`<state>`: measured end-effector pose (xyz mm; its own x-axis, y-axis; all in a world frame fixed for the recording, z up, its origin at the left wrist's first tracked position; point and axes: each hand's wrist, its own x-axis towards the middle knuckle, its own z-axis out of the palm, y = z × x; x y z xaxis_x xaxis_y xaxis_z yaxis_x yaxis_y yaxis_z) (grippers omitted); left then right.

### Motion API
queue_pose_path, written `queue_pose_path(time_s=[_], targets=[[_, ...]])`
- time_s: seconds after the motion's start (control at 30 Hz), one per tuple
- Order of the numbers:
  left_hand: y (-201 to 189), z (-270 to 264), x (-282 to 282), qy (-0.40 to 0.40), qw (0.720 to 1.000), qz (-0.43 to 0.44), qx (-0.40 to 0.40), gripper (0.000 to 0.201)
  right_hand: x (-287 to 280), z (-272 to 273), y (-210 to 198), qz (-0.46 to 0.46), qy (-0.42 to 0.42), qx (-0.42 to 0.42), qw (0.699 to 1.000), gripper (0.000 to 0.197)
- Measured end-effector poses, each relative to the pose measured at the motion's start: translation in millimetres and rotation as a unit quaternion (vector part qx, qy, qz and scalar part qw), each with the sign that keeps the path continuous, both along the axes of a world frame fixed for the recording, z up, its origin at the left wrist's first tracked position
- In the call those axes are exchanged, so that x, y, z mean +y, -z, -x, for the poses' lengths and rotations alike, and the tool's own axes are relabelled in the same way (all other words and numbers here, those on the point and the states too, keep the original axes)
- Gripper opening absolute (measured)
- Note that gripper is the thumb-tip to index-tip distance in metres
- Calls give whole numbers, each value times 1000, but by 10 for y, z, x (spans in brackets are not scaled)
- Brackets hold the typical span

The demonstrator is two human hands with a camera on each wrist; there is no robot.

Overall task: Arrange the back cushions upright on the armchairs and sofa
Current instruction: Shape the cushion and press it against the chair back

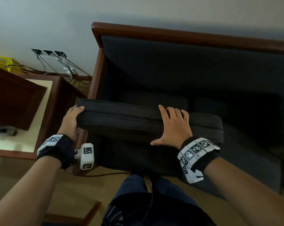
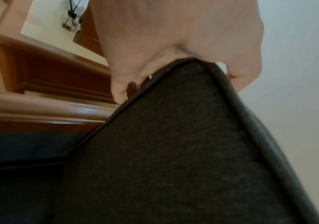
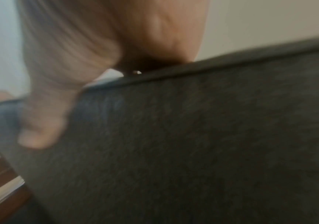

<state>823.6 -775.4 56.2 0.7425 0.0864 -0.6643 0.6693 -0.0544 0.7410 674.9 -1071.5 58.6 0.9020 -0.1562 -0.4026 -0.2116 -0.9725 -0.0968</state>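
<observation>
Head view: at 9 o'clock of the sofa (image 1: pixel 170 35) stands a wooden side table (image 1: pixel 45 101) with a cream top, and cables (image 1: pixel 62 66) hang down the pale wall (image 1: pixel 40 22) at 10 o'clock. The back cushion (image 1: pixel 121 118) is dark grey with piped seams, held on edge over the sofa's seat at centre frame. The left hand (image 1: pixel 71 119) grips its left end, fingers curled over; the right hand (image 1: pixel 174 126) clasps its top edge, thumb in front. Below lies tan floor (image 1: pixel 72 190).
</observation>
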Motion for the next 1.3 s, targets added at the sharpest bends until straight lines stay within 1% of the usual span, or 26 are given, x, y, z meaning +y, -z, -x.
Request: queue_pose_path(time_s=[0.07, 0.17, 0.27, 0.33, 0.4, 0.5, 0.57, 0.63, 0.7, 0.73, 0.77, 0.8, 0.83, 0.87, 0.9, 0.97, 1.0, 1.07, 1.1, 1.13, 1.17, 1.2, 1.27, 1.3], targets=[[-7, 15, -39, -9, 1000, -10, -11, 18, 38, -43, 19, 14, 16, -24, 999, 120], [-105, 57, -130, -8, 999, -16, -38, 5, -47, -90, -20, -29, 50, -43, 997, 100], [-286, 98, -178, 21, 998, -22, -62, 9, -136, -47, -120, -73, 101, -58, 991, 82], [-452, 129, -226, 25, 996, -23, -78, 12, -181, 1, -200, -92, 123, -75, 985, 74], [-659, 179, -284, 38, 994, -41, -97, 22, -242, 73, -291, -106, 138, -99, 980, 72], [-1026, 291, -377, 85, 985, -74, -129, 39, -384, 235, -414, -127, 151, -174, 965, 71], [-1268, 368, -482, 119, 976, -95, -158, 46, -526, 315, -456, -151, 156, -216, 952, 72], [-1473, 414, -632, 150, 961, -110, -204, 53, -666, 332, -468, -159, 165, -237, 944, 75], [-1627, 454, -846, 197, 937, -144, -249, 59, -746, 322, -447, -152, 180, -226, 945, 81], [-1680, 485, -977, 241, 911, -182, -280, 62, -748, 308, -438, -158, 181, -214, 947, 87], [-1721, 533, -1121, 297, 870, -230, -318, 66, -722, 286, -438, -178, 175, -202, 947, 95], [-1742, 584, -1267, 351, 821, -271, -360, 70, -677, 245, -466, -204, 163, -194, 946, 104], [-1743, 624, -1409, 390, 778, -290, -398, 74, -640, 183, -528, -229, 148, -196, 942, 115], [-1729, 661, -1532, 416, 750, -292, -423, 76, -621, 126, -605, -247, 132, -211, 936, 123], [-1708, 687, -1646, 430, 735, -277, -445, 75, -644, 86, -685, -263, 121, -238, 927, 126], [-1670, 731, -1848, 445, 724, -218, -479, 70, -797, 107, -810, -296, 126, -289, 902, 124], [-1666, 746, -1939, 456, 721, -179, -490, 67, -906, 176, -847, -305, 136, -301, 893, 118], [-1578, 695, -2043, 488, 716, -101, -489, 65, -1114, 353, -897, -312, 167, -306, 884, 112], [-1484, 619, -2051, 507, 708, -91, -482, 69, -1196, 434, -910, -314, 183, -301, 882, 113], [-1370, 515, -2022, 528, 697, -112, -473, 78, -1256, 501, -925, -321, 194, -294, 879, 113], [-1255, 383, -1968, 549, 684, -150, -456, 90, -1294, 544, -940, -331, 199, -291, 875, 112], [-1152, 240, -1900, 570, 677, -192, -424, 103, -1316, 569, -951, -342, 198, -286, 873, 111], [-1005, 15, -1766, 587, 677, -243, -370, 117, -1309, 565, -1006, -353, 199, -265, 875, 111], [-952, -59, -1723, 583, 681, -252, -364, 120, -1287, 545, -1043, -350, 200, -253, 880, 112]])
